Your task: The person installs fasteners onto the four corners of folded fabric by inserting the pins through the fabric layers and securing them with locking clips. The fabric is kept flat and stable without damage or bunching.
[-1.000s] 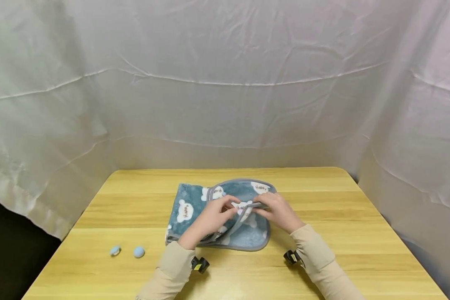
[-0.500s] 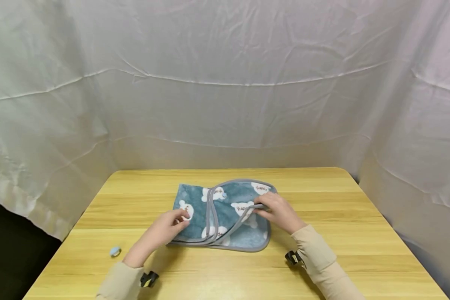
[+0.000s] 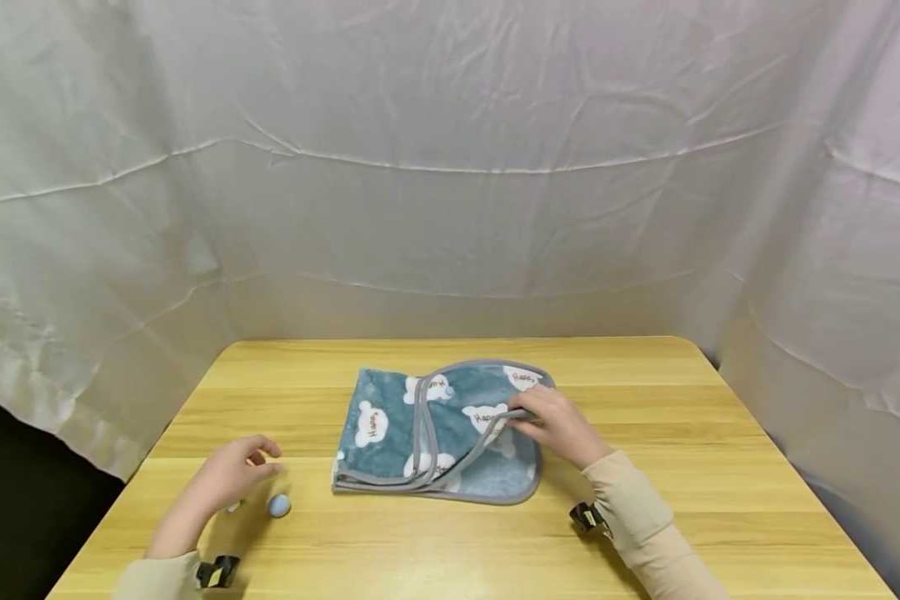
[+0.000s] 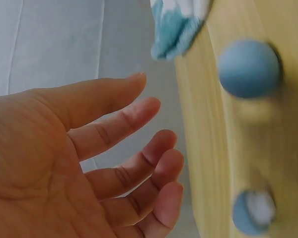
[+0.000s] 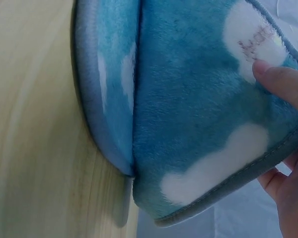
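Note:
A folded blue fleece blanket [image 3: 393, 446] with white bear heads and a grey border lies on the table. My right hand [image 3: 555, 423] grips its upper layer by the grey edge and holds it raised; in the right wrist view the thumb [image 5: 278, 82] lies on the fleece. At the left, my left hand [image 3: 232, 473] hovers with loosely bent, separated fingers and holds nothing. Close beside it is a round blue button-like piece [image 3: 279, 505]. A second such piece [image 4: 253, 213] shows its white side in the left wrist view. A small blue dot [image 3: 449, 391] sits on the blanket's bear print.
The wooden table [image 3: 450, 550] has rounded back corners. Pale cloth [image 3: 450, 208] hangs behind it and on both sides. A dark area [image 3: 22, 475] shows beyond the left edge. Each wrist wears a small black camera.
My left hand has left the blanket's middle and moved left and down to the blue round pieces. My right hand keeps its grip on the blanket edge in the same place.

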`<state>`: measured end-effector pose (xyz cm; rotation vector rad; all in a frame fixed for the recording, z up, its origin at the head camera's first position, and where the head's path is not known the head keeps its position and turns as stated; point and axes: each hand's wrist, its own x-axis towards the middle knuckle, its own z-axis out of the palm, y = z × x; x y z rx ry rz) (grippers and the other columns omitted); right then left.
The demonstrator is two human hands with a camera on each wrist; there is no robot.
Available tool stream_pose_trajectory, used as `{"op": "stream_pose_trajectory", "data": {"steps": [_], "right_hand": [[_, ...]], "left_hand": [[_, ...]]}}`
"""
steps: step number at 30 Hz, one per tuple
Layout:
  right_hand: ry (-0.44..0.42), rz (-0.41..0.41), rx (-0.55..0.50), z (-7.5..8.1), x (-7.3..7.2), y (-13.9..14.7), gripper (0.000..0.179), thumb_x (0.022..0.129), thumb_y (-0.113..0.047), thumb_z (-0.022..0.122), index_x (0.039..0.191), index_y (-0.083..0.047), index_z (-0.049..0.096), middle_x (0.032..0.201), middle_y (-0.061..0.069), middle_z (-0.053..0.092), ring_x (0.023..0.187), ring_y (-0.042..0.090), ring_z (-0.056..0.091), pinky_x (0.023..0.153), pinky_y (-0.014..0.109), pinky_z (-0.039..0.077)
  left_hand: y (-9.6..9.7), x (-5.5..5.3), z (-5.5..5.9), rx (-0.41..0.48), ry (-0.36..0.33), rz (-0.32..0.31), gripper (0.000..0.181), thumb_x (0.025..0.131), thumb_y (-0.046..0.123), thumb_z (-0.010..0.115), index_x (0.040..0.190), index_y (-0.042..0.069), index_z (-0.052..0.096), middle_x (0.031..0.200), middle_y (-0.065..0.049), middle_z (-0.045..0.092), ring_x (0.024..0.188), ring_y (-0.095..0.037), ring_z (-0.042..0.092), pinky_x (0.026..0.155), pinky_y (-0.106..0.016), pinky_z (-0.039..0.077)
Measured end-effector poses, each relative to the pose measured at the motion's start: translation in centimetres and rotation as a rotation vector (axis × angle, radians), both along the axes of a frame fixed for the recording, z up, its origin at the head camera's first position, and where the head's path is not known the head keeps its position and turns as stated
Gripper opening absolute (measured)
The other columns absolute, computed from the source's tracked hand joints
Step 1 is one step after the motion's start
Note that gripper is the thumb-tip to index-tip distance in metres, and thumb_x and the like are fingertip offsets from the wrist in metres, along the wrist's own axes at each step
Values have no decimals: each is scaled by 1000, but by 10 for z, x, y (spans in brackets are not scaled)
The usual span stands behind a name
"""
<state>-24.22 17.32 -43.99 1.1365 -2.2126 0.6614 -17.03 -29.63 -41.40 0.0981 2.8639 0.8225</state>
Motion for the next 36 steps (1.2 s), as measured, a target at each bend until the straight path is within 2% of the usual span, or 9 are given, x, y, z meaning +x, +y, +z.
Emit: {"op": "stream_pose_trajectory", "data": {"steps": [3, 7, 10, 14, 21, 30, 33, 36], "right_hand": [[-2, -4, 0, 0, 0, 0, 29, 68, -8, 85, 91, -13, 68, 87, -3, 68, 80, 10, 62, 73, 26, 55], [1, -8, 4, 0, 0, -1, 27, 70, -10, 85, 91, -14, 68, 87, -3, 68, 80, 9, 62, 72, 25, 55], [1, -8, 10, 0, 0, -1, 28, 69, -10, 85, 92, -14, 68, 87, -4, 68, 79, 9, 62, 71, 25, 54], [-5, -9, 15, 0, 0, -1, 28, 69, -9, 85, 92, -14, 68, 87, -4, 68, 80, 9, 61, 71, 24, 54], [-12, -10, 16, 1, 0, -1, 28, 69, -8, 84, 92, -14, 68, 87, -3, 68, 80, 9, 61, 72, 24, 54], [-8, -14, 20, 3, 1, 0, 29, 69, -7, 84, 92, -14, 68, 87, -4, 69, 80, 9, 62, 73, 26, 55], [-1, -17, 26, 3, 2, 0, 29, 68, -8, 85, 92, -14, 68, 87, -4, 69, 80, 9, 62, 73, 25, 55], [4, -19, 30, 3, 3, 0, 29, 68, -9, 85, 92, -14, 69, 87, -4, 69, 80, 9, 62, 73, 26, 55]], "left_hand": [[-14, 2, -1, -11, -27, 19, 31, 92, 26, 66, 111, 2, 64, 101, -16, 66, 85, -26, 61, 67, -40, 49], [-31, 6, -5, -14, -106, 49, 35, 93, 31, 65, 110, 0, 63, 107, -23, 65, 93, -32, 62, 70, -43, 51], [-41, 11, -11, -14, -182, 82, 35, 93, 33, 65, 105, 1, 62, 102, -19, 65, 87, -28, 59, 68, -38, 48], [-47, 16, -22, -1, -211, 109, 28, 91, 30, 66, 98, 3, 61, 82, -5, 60, 70, -18, 50, 60, -31, 40], [-49, 17, -28, 63, -206, 135, 21, 88, 22, 70, 92, 4, 61, 69, -2, 59, 60, -15, 50, 52, -26, 38], [-35, 11, -22, 66, -170, 161, 18, 88, 21, 70, 91, 5, 62, 65, -2, 59, 56, -15, 50, 52, -27, 38], [-27, 6, -17, 75, -150, 150, 18, 89, 21, 68, 94, 4, 62, 73, -4, 63, 64, -16, 55, 57, -30, 43], [-18, -2, -11, 74, -107, 114, 21, 91, 22, 67, 99, 3, 61, 85, -8, 67, 74, -18, 60, 61, -31, 46]]}}
